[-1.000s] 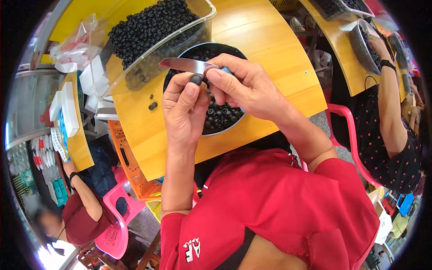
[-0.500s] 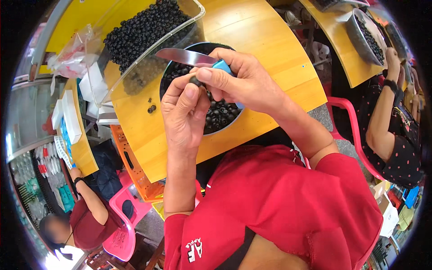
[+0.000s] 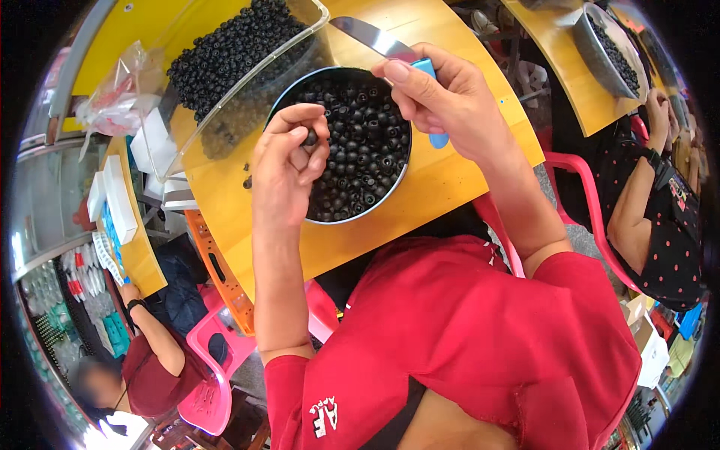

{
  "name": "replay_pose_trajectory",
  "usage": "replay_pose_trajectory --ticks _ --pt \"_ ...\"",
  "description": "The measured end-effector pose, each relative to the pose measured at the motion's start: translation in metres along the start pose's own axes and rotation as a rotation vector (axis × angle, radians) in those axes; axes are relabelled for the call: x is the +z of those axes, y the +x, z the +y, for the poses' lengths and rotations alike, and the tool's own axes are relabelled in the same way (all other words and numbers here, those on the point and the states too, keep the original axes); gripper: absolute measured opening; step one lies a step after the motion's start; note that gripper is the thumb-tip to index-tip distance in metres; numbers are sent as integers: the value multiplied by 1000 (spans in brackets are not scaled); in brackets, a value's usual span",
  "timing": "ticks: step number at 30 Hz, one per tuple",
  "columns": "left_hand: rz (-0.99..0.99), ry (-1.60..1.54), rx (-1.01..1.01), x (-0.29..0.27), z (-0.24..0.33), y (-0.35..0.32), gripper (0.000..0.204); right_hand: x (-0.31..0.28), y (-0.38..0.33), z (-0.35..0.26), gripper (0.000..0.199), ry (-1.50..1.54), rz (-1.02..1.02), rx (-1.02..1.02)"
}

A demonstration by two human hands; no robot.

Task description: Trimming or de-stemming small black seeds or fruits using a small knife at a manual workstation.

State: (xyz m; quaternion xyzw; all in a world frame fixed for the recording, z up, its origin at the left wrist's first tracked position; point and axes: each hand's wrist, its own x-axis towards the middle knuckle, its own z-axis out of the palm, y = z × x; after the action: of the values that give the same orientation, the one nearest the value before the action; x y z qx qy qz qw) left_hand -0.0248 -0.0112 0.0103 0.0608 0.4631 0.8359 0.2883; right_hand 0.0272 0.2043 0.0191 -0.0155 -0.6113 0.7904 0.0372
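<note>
My left hand (image 3: 289, 169) pinches one small black round fruit (image 3: 310, 137) between thumb and fingertips, just above the left edge of a round metal bowl (image 3: 390, 189) full of the same black pieces. My right hand (image 3: 442, 101) grips a knife with a blue handle (image 3: 438, 139); its steel blade (image 3: 366, 34) points up and to the left, over the bowl's far rim. The two hands are apart, the knife a short way right of the pinched fruit.
A clear plastic tub (image 3: 225, 67) heaped with black fruit stands behind the bowl on the yellow table (image 3: 450, 180). One loose piece (image 3: 247, 182) lies left of the bowl. Another person in dotted black (image 3: 660, 217) sits at right by a second bowl (image 3: 600, 45). A person in red (image 3: 154, 367) sits lower left on a pink chair.
My hands have drawn apart: the knife has lifted away to the upper right, and my left hand has kept the fruit and dropped toward the bowl's left edge.
</note>
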Motion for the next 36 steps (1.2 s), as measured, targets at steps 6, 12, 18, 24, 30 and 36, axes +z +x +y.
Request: replay_pose_trajectory --ticks 6,12,18,24,30,36 --pt "0 967 111 16 -12 10 19 -5 -4 1 25 22 11 29" --pt "-118 1564 345 21 -29 15 20 -4 -6 0 25 29 1 25" --pt "-1 1169 263 29 -17 6 20 3 -7 4 24 -27 9 76" --pt "8 952 520 32 -9 -10 18 23 -3 8 27 -83 -40 12" --pt "60 1076 651 25 -6 -14 20 31 -2 6 25 198 -148 211" --pt "106 886 700 25 -15 -18 19 35 -2 10 22 486 -207 330"
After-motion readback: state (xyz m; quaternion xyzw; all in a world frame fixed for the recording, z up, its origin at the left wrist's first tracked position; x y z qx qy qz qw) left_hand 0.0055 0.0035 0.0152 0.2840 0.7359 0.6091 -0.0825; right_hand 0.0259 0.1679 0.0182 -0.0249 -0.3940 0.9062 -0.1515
